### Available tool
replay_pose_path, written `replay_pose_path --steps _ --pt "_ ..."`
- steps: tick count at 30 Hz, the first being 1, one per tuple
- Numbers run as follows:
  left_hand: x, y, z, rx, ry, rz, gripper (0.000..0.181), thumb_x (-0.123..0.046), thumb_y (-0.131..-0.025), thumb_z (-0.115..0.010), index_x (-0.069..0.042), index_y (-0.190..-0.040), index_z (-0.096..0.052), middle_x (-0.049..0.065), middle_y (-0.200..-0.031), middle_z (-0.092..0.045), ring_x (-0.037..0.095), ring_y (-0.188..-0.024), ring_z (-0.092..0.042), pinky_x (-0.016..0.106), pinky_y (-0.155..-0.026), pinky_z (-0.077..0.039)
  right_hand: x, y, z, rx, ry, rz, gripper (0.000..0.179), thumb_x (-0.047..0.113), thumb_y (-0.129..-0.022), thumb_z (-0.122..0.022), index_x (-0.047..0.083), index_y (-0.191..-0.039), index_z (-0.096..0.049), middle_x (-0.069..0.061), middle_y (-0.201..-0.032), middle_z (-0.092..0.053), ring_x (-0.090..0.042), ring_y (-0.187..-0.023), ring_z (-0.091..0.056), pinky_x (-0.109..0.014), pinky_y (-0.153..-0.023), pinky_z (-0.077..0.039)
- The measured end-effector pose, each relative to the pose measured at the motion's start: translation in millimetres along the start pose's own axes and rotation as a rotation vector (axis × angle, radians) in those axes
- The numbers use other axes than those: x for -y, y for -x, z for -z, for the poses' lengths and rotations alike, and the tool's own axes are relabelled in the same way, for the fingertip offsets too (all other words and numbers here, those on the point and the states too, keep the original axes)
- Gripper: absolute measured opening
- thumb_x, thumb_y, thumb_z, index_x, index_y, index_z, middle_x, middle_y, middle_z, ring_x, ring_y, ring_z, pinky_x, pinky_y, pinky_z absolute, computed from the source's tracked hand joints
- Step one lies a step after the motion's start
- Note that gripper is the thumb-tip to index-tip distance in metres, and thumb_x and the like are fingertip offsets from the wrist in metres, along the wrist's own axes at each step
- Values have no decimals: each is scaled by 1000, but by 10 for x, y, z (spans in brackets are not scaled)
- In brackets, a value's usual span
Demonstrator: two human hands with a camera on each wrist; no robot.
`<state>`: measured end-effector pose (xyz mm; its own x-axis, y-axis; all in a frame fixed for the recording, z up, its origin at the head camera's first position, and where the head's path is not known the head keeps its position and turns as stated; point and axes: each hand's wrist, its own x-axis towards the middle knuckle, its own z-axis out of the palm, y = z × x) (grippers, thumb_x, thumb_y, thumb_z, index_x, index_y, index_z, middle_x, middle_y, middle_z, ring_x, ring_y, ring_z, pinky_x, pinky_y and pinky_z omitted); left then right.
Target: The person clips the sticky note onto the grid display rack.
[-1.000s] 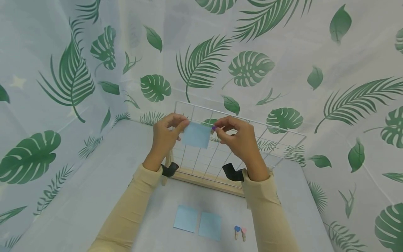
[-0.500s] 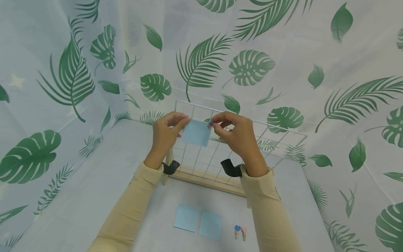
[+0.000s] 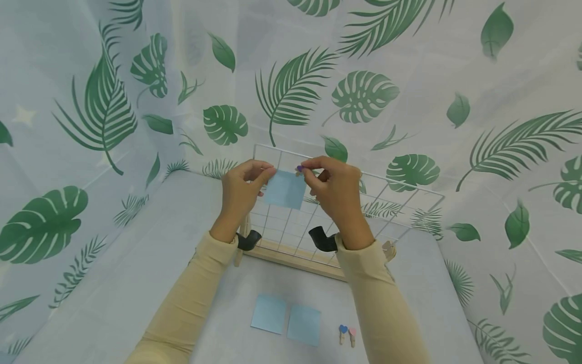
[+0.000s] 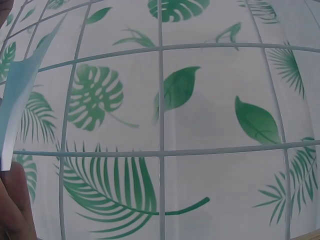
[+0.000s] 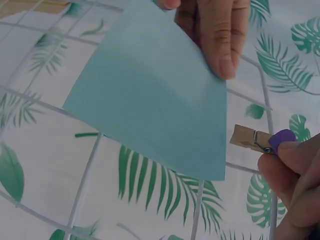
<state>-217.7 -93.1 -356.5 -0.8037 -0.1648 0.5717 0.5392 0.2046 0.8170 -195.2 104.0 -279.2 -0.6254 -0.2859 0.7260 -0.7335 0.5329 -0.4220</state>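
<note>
My left hand (image 3: 243, 194) pinches a light blue square of paper (image 3: 285, 190) by its upper left corner, in front of a white wire grid (image 3: 313, 230). In the right wrist view, the left thumb (image 5: 226, 62) lies over one edge of the paper. With thumb and forefinger my right hand (image 3: 338, 187) pinches a small wooden clothespin (image 5: 250, 139) by the end with a purple heart (image 5: 284, 140). The clothespin's free end points toward the paper's edge, a small gap apart. Only the paper's side edge (image 4: 20, 95) shows in the left wrist view.
On the white table (image 3: 182, 313) lie two more blue paper squares (image 3: 269, 314). Beside them are a clothespin with a blue heart (image 3: 343, 333) and one with a pink heart (image 3: 352, 337). The grid stands in a wooden base (image 3: 295, 263). Leaf-patterned cloth hangs behind.
My right hand with the purple-heart clothespin has moved left and slightly up, from the paper's right side to near its top edge. The left hand and paper have barely shifted.
</note>
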Motion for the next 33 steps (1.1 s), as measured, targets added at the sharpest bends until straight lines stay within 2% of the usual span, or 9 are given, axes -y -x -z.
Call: replay_pose_path --steps 4,10,14,18,22,24,27,33 --pt "17 -6 -2 0 -2 -6 15 -16 -99 -82 -2 -103 -79 11 -85 -77 14 -73 -68 19 -57 -58 22 -44 -76 32 62 -3 7 -6 -97 -74 -7 -99 -81 -19 -89 -80 -25 -48 -67 -17 -46 -43" --pt "35 -2 -1 -3 7 -22 15 -15 -99 -82 -1 -103 -79 12 -85 -77 16 -74 -70 19 -57 -58 89 -61 -173 101 142 -34 7 -4 -98 -75 -8 -99 -81 -20 -89 -80 -25 -53 -71 -36 -51 -60" --pt "45 -3 -5 -9 4 -39 15 -15 -99 -82 -1 -103 -79 12 -86 -77 19 -75 -71 20 -57 -59 140 -67 -195 110 187 -55 9 -4 -99 -73 -9 -102 -80 -22 -94 -80 -26 -54 -72 -37 -50 -59" --pt "71 -1 -9 -8 -7 -62 17 -15 -99 -82 -1 -106 -78 13 -88 -79 24 -75 -73 21 -57 -60 147 -54 -207 46 305 -14 9 -2 -98 -77 -11 -100 -75 -23 -92 -80 -30 -56 -72 -39 -48 -55" --pt "90 9 -1 -9 -31 -103 21 -13 -97 -83 0 -112 -76 15 -93 -81 28 -74 -76 20 -57 -59 87 -16 -204 -61 387 28 19 0 -94 -82 -7 -88 -67 -21 -74 -74 -34 -55 -67 -45 -50 -56" --pt "97 22 11 -16 -50 -133 22 -11 -96 -84 1 -112 -76 16 -97 -81 30 -74 -76 19 -55 -58 56 2 -194 -81 388 38 20 -1 -93 -82 -7 -87 -65 -20 -68 -71 -33 -53 -65 -46 -50 -57" --pt "106 50 32 -28 -85 -178 22 -9 -94 -86 2 -110 -75 17 -101 -81 31 -76 -77 17 -56 -58 25 37 -175 -69 355 47 16 -2 -95 -79 -8 -89 -65 -19 -65 -69 -31 -49 -62 -43 -47 -53" --pt "126 74 62 -40 -134 -236 21 -9 -93 -87 1 -108 -76 16 -103 -81 31 -78 -78 36 -65 -65 -31 125 -136 -19 271 61 9 -1 -97 -73 -9 -95 -69 -18 -67 -70 -29 -50 -64 -41 -45 -53"
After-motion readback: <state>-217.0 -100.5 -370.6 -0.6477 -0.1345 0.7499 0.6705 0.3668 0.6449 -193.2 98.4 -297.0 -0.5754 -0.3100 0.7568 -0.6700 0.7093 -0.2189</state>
